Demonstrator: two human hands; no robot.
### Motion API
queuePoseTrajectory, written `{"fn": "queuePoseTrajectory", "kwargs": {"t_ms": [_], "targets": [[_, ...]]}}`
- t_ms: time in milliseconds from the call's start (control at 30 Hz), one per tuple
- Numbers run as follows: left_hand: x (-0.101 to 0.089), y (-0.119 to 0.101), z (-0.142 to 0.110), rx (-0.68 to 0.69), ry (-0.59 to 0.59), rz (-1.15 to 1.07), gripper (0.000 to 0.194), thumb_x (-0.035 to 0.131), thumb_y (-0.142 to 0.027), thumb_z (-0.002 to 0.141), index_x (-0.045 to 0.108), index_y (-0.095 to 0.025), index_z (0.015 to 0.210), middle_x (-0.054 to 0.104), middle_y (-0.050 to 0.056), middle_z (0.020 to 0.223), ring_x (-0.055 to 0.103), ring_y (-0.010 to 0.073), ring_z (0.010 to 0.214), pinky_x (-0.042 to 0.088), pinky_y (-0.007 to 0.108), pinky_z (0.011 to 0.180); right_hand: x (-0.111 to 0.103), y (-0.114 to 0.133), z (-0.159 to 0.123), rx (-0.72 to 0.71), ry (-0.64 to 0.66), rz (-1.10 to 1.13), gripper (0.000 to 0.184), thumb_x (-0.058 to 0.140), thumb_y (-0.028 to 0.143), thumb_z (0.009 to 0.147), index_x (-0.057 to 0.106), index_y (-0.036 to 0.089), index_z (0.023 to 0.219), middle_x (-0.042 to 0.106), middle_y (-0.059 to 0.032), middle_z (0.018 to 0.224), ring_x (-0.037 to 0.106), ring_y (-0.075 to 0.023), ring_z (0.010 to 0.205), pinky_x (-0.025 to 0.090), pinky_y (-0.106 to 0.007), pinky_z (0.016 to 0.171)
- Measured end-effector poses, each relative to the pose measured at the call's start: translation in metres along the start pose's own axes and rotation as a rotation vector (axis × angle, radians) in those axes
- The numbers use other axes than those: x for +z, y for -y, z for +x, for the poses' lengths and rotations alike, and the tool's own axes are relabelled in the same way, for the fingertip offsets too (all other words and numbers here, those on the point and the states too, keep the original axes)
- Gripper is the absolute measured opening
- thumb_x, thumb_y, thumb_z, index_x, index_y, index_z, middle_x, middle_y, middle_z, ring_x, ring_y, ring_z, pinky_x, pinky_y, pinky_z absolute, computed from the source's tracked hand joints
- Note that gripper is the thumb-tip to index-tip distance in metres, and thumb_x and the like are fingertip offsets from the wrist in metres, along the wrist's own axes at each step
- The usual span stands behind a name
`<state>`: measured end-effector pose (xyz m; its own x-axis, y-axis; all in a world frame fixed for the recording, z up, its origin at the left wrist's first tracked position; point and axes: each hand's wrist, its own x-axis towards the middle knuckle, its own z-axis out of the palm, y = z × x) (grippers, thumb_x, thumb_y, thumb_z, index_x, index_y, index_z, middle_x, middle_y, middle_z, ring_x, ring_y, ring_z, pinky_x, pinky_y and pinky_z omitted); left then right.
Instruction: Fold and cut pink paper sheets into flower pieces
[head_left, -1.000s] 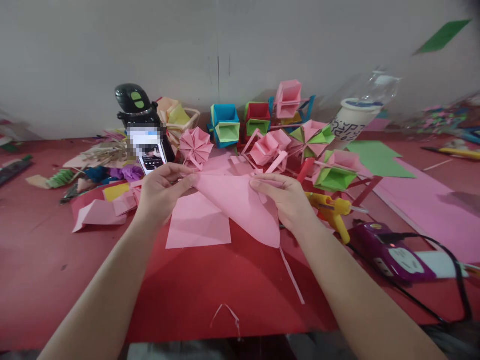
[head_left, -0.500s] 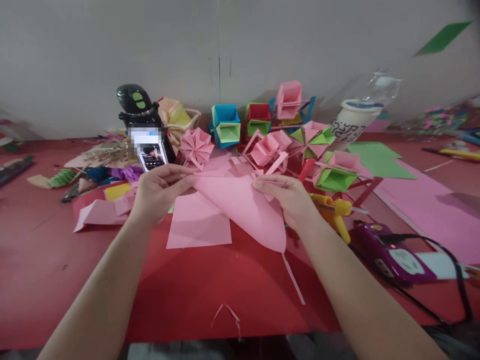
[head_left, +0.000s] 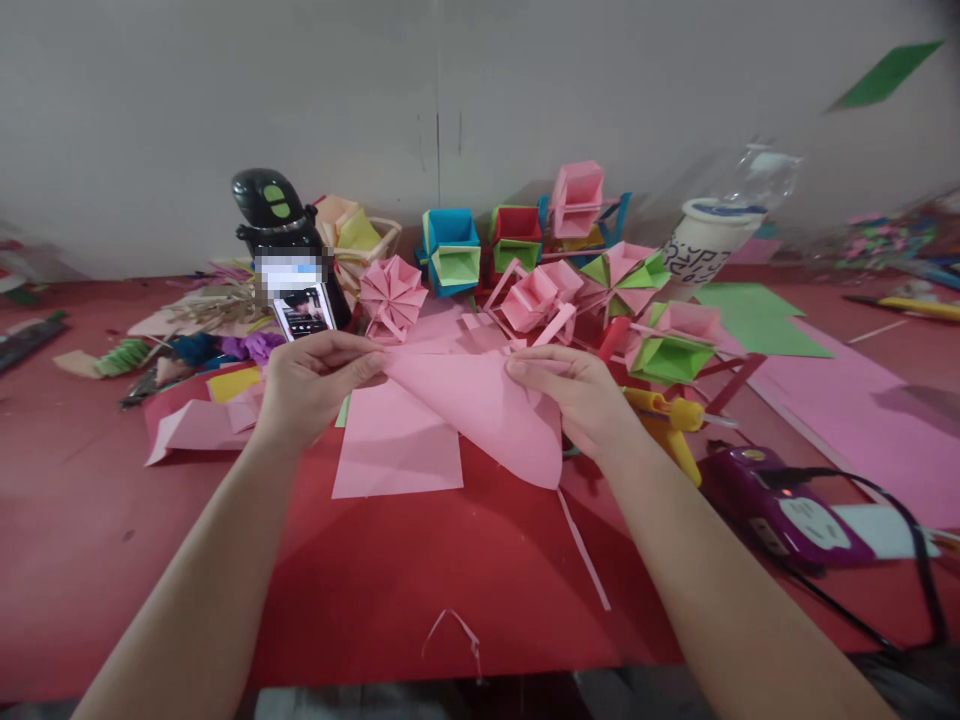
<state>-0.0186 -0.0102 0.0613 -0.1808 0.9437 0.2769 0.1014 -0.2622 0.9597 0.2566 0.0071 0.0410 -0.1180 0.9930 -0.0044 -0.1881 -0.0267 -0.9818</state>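
A sheet of pink paper [head_left: 487, 405] hangs folded and curved between my hands, above the red table. My left hand [head_left: 322, 380] pinches its left corner between thumb and fingers. At the upper right edge, my right hand [head_left: 574, 385] pinches the same sheet, thumb on the near side. Flat below it lies a pink paper square [head_left: 397, 455], its upper part partly covered. A narrow pink paper strip [head_left: 583, 550] lies on the table beneath the sheet's lower right corner.
Several folded paper models stand behind my hands, among them a blue and green one [head_left: 451, 250]. A phone [head_left: 304, 308] leans on a black figure [head_left: 274, 215] at the left. To the right are a yellow glue gun [head_left: 671, 425], a purple power strip [head_left: 795, 510] and a white cup [head_left: 705, 240].
The pink sheet's lower right corner has risen slightly and shifted left. Both hands keep their pinch, nearly in the same place.
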Motion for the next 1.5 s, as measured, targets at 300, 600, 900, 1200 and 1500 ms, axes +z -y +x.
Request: {"fn": "queuePoseTrajectory", "kwargs": {"t_ms": [300,600,900,1200,1500], "targets": [[-0.0008,-0.0005,-0.0003,0.019,-0.012,0.000,0.024,0.088,-0.032,0.070,0.079,-0.022,0.089,0.077,0.001,0.074,0.074,0.0175,0.070,0.068,0.034,0.074,0.0016,-0.0001,-0.0016,-0.051,-0.041,-0.054,0.033,0.092,0.038,0.065,0.080,0.025,0.093,0.078,-0.0024,0.085,0.070,-0.0195,0.077,0.055,-0.034,0.073],[-0.0022,-0.0007,0.0001,0.006,-0.025,-0.009,0.028,0.085,-0.032,0.072,0.079,-0.023,0.098,0.078,0.001,0.075,0.075,0.0175,0.071,0.067,0.035,0.077,0.0045,0.0036,-0.0054,-0.138,-0.064,-0.178,0.032,0.089,0.043,0.068,0.080,0.025,0.093,0.077,-0.0034,0.085,0.069,-0.0215,0.077,0.054,-0.034,0.070],[-0.0022,-0.0010,-0.0001,0.000,-0.039,0.016,0.025,0.085,-0.032,0.073,0.079,-0.022,0.095,0.075,0.000,0.071,0.073,0.0170,0.068,0.067,0.033,0.074,0.0042,0.0047,-0.0061,-0.159,-0.055,-0.196,0.029,0.088,0.043,0.071,0.080,0.024,0.091,0.076,-0.0030,0.083,0.068,-0.0199,0.074,0.052,-0.032,0.067],[-0.0026,-0.0004,0.0016,-0.026,-0.043,0.004,0.028,0.087,-0.034,0.071,0.078,-0.022,0.095,0.076,0.001,0.072,0.074,0.0184,0.069,0.067,0.037,0.077,0.0051,0.0031,-0.0060,-0.169,-0.086,-0.219,0.033,0.088,0.045,0.069,0.080,0.025,0.093,0.076,-0.0034,0.084,0.068,-0.0218,0.077,0.053,-0.034,0.067],[-0.0037,-0.0004,0.0024,-0.026,-0.038,-0.025,0.028,0.089,-0.035,0.068,0.079,-0.023,0.091,0.076,0.000,0.070,0.074,0.0179,0.068,0.068,0.036,0.077,0.0060,0.0047,-0.0079,-0.181,-0.091,-0.234,0.031,0.088,0.044,0.069,0.080,0.025,0.093,0.075,-0.0030,0.082,0.068,-0.0213,0.074,0.052,-0.034,0.064]]}}
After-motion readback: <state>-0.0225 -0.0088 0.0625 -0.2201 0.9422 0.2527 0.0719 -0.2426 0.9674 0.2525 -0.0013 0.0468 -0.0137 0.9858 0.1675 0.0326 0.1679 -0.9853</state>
